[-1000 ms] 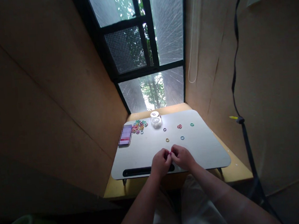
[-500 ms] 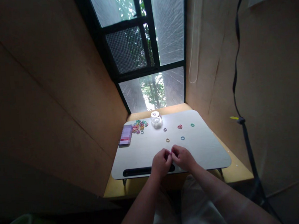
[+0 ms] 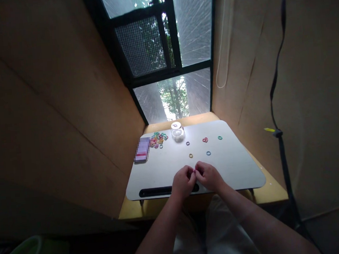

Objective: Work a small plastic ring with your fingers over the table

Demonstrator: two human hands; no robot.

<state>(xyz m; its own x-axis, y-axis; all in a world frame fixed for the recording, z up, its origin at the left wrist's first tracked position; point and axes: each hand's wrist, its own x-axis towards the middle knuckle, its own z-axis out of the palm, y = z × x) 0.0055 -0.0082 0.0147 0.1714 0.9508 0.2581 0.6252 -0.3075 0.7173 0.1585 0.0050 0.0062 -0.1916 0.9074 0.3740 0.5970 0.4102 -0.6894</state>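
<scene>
The left hand (image 3: 183,182) and the right hand (image 3: 210,176) meet over the near edge of the counter (image 3: 232,173), the fingers of each bent inward and pinched on a small pink thing (image 3: 194,171) between the fingertips. Holding it from both sides, low and close to the body, probably steadies something so slight. Beyond the hands, a purple ring (image 3: 187,143), a yellow ring (image 3: 191,156), a blue ring (image 3: 208,153) and a green ring (image 3: 220,138) lie singly, well apart, perhaps so that each is easy to see and pick up; the red rings (image 3: 205,140) touch in a small cluster among them. The pile of mixed rings (image 3: 158,140) sits toward the far left corner, leaving it out of the way of the hands, with a pixelated flat thing (image 3: 142,150) just beside it at the left edge. A clear jar (image 3: 178,134) stands near the far edge, between the pile and the loose rings. The curled fingers hide most of the pink thing, so its shape, and whether it is a ring, cannot be told. The left hand covers part of the dark slot (image 3: 155,191) along the near edge. Rings overlap too closely in the pile to count, glare blurs what the jar holds, and pixelation hides the flat thing's face.
</scene>
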